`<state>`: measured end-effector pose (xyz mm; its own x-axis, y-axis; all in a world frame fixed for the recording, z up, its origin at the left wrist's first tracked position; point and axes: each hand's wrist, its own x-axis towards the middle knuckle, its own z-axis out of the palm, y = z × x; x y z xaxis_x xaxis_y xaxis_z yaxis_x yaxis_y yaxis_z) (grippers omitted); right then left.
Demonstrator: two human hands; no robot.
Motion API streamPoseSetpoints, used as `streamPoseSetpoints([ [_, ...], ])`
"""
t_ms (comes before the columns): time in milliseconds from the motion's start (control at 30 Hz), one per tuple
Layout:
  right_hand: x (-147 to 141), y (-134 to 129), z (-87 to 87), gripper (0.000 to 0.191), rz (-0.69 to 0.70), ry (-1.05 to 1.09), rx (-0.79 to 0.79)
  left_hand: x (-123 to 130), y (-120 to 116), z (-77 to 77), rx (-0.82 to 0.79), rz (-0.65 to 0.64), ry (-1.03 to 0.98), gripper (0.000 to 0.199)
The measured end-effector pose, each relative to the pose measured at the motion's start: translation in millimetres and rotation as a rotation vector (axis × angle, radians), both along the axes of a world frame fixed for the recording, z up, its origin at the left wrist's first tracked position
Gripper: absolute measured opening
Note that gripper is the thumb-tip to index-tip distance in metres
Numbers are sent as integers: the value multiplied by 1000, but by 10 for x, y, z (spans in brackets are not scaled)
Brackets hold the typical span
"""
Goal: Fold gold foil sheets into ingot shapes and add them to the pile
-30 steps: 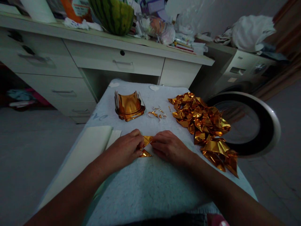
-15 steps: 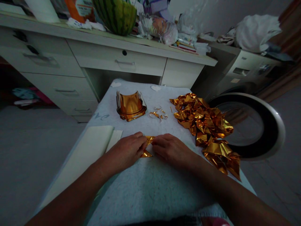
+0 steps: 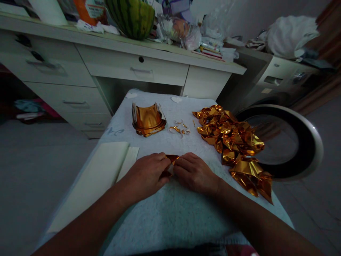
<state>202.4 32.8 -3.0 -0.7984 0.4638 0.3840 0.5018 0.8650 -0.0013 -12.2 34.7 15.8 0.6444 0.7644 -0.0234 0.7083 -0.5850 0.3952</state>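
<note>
My left hand (image 3: pixel 150 174) and my right hand (image 3: pixel 195 173) meet over the cloth-covered table (image 3: pixel 170 217), fingers closed on one small piece of gold foil (image 3: pixel 172 158). Most of that foil is hidden under my fingers. Beyond my left hand stands a curved stack of gold foil sheets (image 3: pixel 149 119). To its right lie small curled scraps (image 3: pixel 180 129). A heap of folded gold foil pieces (image 3: pixel 229 135) spreads along the table's right side. Pale paper sheets (image 3: pixel 92 181) lie to the left, partly beneath my left forearm.
Behind the table is a white desk (image 3: pixel 160 49) with drawers, bearing a watermelon (image 3: pixel 131 17), plastic bags and an orange package (image 3: pixel 92 12). At right, a washing machine (image 3: pixel 279 78) has its round door (image 3: pixel 306 142) swung open beside the table.
My left hand has shifted slightly right. The foil piece has turned or folded between my fingers, and less of its lower part shows.
</note>
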Motion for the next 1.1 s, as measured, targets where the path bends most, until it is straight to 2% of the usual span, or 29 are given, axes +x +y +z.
streamPoseSetpoints([
  [100, 24, 0, -62, 8, -46, 94, -14, 17, -2, -13, 8, -31, -22, 8],
  [267, 44, 47, -134, 42, -204, 302, -141, 25, 11, 18, 42, -29, 40, 11],
  [333, 41, 67, -137, 36, -200, 296, -207, 25, 11, 30, 61, -37, 67, 12],
  [467, 42, 79, -134, 12, -161, 238, -251, 32, -26, 59, 102, -28, 103, 14],
  [600, 40, 67, -121, 12, -83, 219, -252, 0, -110, 57, 164, 71, 200, 12],
  [733, 21, 60, -105, 12, -60, 181, -239, -102, -175, -46, 222, 110, 196, 11],
  [933, -5, 44, -117, 14, -84, 163, -300, -166, -180, -244, 321, 65, 19, 16],
  [1100, -74, 14, -30, 12, -242, 176, -459, -156, -153, -256, 196, 151, -60, 22],
])
